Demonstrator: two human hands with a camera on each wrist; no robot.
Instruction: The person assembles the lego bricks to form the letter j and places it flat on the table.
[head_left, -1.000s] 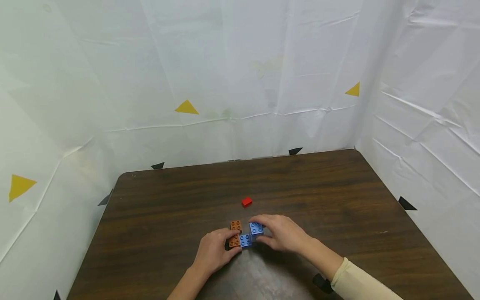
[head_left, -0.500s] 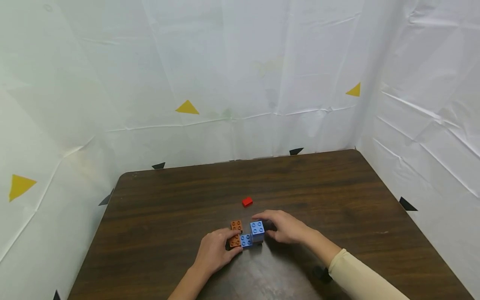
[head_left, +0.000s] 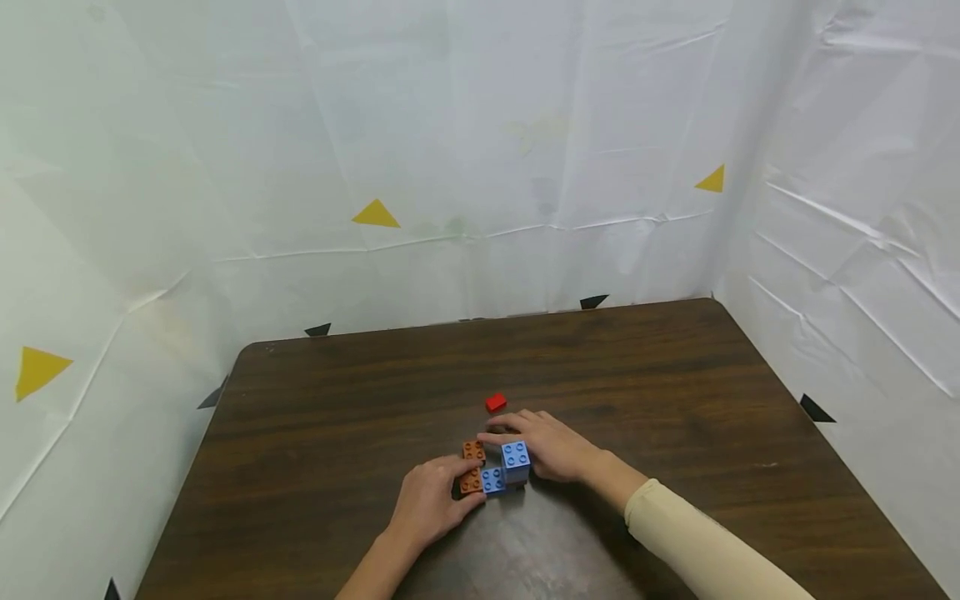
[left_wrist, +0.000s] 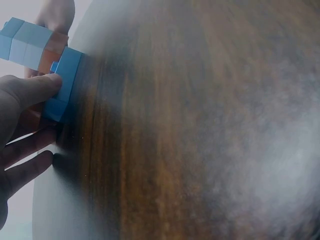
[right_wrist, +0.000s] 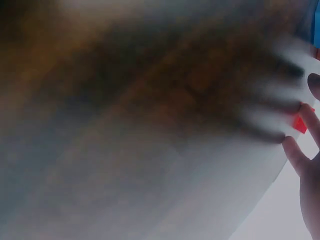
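My left hand (head_left: pixel 427 500) pinches a group of joined toy building bricks between thumb and fingers, at its left side. Two orange bricks (head_left: pixel 472 451) show studs at the left of the group, beside a low blue brick (head_left: pixel 492 481). A taller blue stack (head_left: pixel 516 465) rises at the right end; in the left wrist view, an orange brick (left_wrist: pixel 51 54) shows beneath the stack's blue bricks. My right hand (head_left: pixel 551 446) reaches behind the stack with loosely extended fingers, holding nothing. Beyond its fingertips lies a small red brick (head_left: pixel 496 403), partly hidden by a finger in the right wrist view.
The brown wood-grain table (head_left: pixel 360 400) has rounded far corners. White sheeting (head_left: pixel 480 167) marked with yellow and black triangles hangs along its back and sides. The red brick is the one loose piece on the table near the hands.
The right hand has let go of the blue stack and moved up and left behind it, its fingers stretching towards the red brick. The left hand stays on the bricks.
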